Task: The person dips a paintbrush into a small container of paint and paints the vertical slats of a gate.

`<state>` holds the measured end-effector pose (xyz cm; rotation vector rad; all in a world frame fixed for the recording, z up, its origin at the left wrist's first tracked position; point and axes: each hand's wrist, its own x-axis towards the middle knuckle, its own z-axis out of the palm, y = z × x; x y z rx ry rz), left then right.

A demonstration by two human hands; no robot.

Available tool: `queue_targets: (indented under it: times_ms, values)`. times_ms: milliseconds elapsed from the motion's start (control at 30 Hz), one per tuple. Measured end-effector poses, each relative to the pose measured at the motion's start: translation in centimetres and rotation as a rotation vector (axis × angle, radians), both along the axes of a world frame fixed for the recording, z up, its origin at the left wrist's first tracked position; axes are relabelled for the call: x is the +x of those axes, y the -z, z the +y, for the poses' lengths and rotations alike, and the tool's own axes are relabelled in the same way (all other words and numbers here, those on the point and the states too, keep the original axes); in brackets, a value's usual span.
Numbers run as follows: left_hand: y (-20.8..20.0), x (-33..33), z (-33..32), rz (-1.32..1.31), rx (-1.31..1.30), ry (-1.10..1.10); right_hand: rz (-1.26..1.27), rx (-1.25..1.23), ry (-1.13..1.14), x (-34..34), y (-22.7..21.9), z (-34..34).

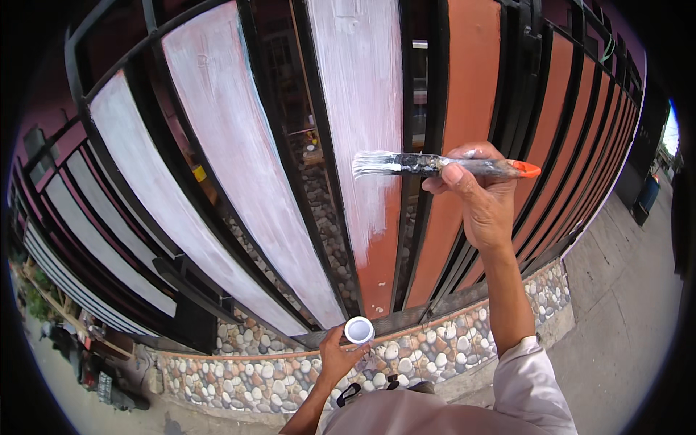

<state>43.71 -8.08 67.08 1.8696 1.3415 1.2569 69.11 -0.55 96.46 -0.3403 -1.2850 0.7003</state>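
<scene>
White-coated bristles point(373, 164) are looking soft; the right hand point(482, 190) is gripping the light-looking paintbrush point(417, 164) sensibly by its handle point(500, 168), the left hand point(336, 359) clasping a near cup point(359, 330).

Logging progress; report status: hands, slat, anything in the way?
Right hand grips paintbrush, bristles over part-white slat, contact unclear. Left hand holds white-rimmed cup. Slat white above, orange below. Black bars alongside, none blocking.
</scene>
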Motion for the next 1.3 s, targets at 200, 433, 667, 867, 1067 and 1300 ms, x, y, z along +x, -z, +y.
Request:
queue_targets:
  times_ms: [200, 433, 667, 867, 1067, 1300]
  values:
    - [-0.9, -1.4, 2.0, -0.049, -0.004, 0.000, -0.100, -0.231, -0.011, -2.9, 10.4, -2.8]
    - [-0.2, -1.6, 2.9, 0.016, -0.008, 0.072, -0.442, -0.389, 0.316, -4.0, 17.0, -6.0]
    - [0.5, -0.4, 2.9, 0.010, -0.027, 0.126, -0.663, -0.443, 0.429, -6.0, 17.9, -6.7]
    - [0.3, 0.0, 2.7, 0.054, 0.044, 0.139, -0.743, -0.411, 0.434, -7.2, 20.7, -6.1]
    - [0.8, 0.5, 2.2, 0.069, 0.044, 0.126, -0.833, -0.363, 0.486, -7.0, 23.4, -5.8]
    - [1.3, 0.8, 1.5, 0.100, 0.032, 0.120, -0.841, -0.409, 0.458, -6.6, 24.4, -6.3]
